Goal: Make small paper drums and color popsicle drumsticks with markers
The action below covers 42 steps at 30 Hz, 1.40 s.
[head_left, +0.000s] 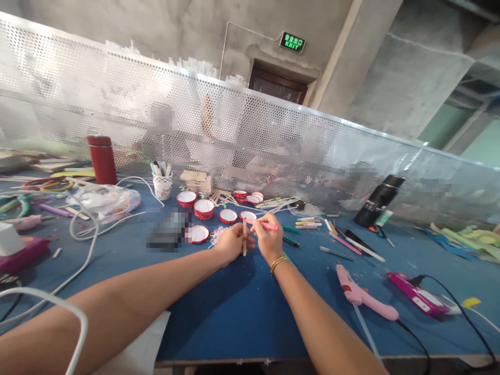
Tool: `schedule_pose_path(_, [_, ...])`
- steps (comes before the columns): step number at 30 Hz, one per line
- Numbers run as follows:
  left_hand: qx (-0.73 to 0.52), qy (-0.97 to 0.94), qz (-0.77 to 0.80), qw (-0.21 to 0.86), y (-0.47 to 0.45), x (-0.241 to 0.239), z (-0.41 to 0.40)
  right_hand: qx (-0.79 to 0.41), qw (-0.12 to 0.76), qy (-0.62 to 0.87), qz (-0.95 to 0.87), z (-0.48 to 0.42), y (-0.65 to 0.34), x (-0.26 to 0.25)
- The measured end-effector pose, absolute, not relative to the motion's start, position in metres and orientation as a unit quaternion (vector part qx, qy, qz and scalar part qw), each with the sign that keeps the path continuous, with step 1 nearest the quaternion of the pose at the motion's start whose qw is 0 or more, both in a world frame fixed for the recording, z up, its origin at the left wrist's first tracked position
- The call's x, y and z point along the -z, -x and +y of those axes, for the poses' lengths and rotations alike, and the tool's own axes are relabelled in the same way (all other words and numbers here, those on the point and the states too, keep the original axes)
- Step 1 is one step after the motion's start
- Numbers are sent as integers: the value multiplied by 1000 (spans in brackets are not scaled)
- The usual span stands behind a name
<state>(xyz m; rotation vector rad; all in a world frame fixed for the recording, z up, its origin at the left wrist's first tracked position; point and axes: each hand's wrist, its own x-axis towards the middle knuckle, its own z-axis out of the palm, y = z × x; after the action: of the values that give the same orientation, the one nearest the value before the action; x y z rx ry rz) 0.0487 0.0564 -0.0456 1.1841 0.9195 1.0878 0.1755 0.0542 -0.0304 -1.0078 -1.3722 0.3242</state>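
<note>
My left hand [231, 242] is closed on a narrow wooden craft stick [245, 245], held upright over the table. A pink marker [267, 225] is gripped in my right hand [269, 238], its tip end close to the top of the stick. Whether the tip touches the stick, I cannot tell. Just behind my hands lie red-rimmed round lids with white insides, among them a single lid [228, 216] and a stacked pair [203, 209]. Beside my left hand sits a small heap of thin pastel strips [217, 236], partly covered by the hand.
A pink glue gun [363, 297] with a cord and a magenta power strip [417, 296] lie right. A black bottle [378, 202] leans behind them. Left stand a red flask [102, 160] and a pen cup [162, 185]. White cables [91, 255] loop across the left side.
</note>
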Motion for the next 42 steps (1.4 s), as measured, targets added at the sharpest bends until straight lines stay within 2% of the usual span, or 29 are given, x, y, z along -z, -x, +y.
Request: schedule_pose_path(42, [-463, -509, 401, 605, -49, 44, 56, -142, 670, 440, -581, 56, -178, 30])
